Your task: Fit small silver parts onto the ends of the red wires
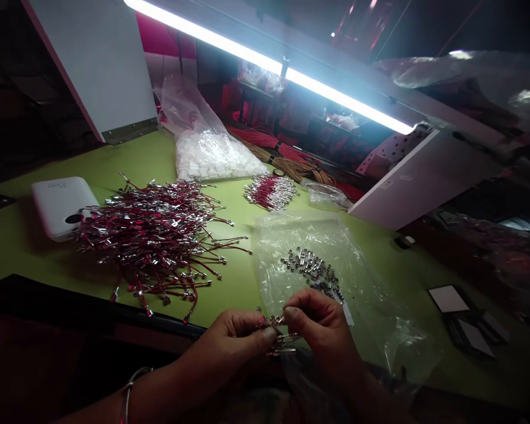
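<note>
L hand (234,337) & R hand (318,330): both narrow, fingertips pinching small bunch of red wire leads w/ metal terminals (277,335), hands nearly touching. Clear plastic bag (371,330) beneath, loose metal terminals (313,272) on it just past R hand. Large heap of red leads (154,241) to left on green bench (128,156).

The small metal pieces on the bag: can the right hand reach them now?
Probably yes: the right hand sits just below the metal pieces on the clear bag, nothing between them.

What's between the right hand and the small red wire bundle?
Head view: a clear plastic bag of loose metal terminals, from the right hand to the wire bundle.
</note>
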Action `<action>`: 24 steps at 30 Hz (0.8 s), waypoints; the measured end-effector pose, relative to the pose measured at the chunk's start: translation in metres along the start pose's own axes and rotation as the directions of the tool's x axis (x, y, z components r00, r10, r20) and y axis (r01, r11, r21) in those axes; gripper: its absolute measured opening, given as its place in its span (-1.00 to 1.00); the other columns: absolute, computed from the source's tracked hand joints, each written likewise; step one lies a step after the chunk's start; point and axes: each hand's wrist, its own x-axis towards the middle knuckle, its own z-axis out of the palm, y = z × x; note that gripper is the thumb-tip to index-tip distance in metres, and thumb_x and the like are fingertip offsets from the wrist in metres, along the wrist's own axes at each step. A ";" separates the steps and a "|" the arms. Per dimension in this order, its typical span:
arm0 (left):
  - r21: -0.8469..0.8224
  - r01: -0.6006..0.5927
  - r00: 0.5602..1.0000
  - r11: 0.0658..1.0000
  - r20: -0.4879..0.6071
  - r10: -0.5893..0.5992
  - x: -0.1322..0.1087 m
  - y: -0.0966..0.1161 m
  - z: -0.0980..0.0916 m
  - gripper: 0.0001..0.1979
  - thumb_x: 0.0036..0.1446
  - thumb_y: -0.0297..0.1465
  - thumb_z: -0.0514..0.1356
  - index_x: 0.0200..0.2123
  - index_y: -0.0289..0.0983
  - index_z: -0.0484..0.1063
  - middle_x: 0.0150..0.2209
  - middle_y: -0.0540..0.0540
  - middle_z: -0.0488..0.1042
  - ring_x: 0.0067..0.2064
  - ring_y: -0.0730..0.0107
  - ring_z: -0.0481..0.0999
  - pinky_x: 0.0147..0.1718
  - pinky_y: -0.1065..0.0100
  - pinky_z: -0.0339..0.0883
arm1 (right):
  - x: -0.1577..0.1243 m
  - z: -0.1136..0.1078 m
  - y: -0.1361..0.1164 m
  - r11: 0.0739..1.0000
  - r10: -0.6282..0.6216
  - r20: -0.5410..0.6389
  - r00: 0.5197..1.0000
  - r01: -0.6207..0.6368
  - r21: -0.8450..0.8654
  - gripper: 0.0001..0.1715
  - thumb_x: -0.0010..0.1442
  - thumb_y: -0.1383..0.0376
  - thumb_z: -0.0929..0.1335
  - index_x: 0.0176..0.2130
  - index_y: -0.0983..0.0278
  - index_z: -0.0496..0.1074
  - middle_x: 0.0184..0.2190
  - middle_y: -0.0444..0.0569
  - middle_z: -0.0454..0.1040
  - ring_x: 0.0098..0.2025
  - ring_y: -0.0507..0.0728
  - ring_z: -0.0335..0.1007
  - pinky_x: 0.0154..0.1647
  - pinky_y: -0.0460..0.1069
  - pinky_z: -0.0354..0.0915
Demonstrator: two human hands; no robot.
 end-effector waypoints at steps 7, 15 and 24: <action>-0.115 -0.027 0.998 0.993 0.054 0.033 -0.002 -0.005 0.003 -0.70 0.05 -0.18 0.40 -0.38 -0.34 0.64 -0.44 -0.06 0.53 -0.37 0.43 0.44 -0.28 0.40 0.34 | -0.010 -0.004 -0.008 0.884 -0.260 0.062 0.964 0.263 -0.386 -0.78 0.19 0.30 0.43 -0.48 0.29 0.45 -0.58 -0.20 0.38 -0.49 -0.02 0.24 -0.46 -0.13 0.19; 0.104 -0.020 1.000 0.994 0.021 0.018 -0.002 -0.010 -0.001 -0.58 0.07 -0.09 0.35 -0.44 -0.40 0.59 -0.54 -0.02 0.40 -0.45 0.48 0.28 -0.44 0.44 0.17 | -0.016 -0.001 0.003 0.957 -0.043 0.065 0.997 0.060 -0.285 -0.80 0.12 0.27 0.45 -0.48 0.30 0.46 -0.59 -0.18 0.39 -0.50 0.00 0.25 -0.49 -0.11 0.20; 0.112 -0.080 0.985 0.990 -0.143 0.096 0.006 -0.002 -0.011 -0.63 0.07 -0.08 0.35 -0.46 -0.26 0.40 -0.63 0.14 0.24 -0.64 0.63 0.07 -0.67 0.54 -0.06 | 0.033 -0.049 -0.011 0.416 -0.232 0.107 0.967 0.198 -0.888 -0.83 0.30 0.27 0.33 -0.23 0.27 0.52 -0.32 -0.01 0.59 -0.31 0.14 0.48 -0.29 -0.03 0.29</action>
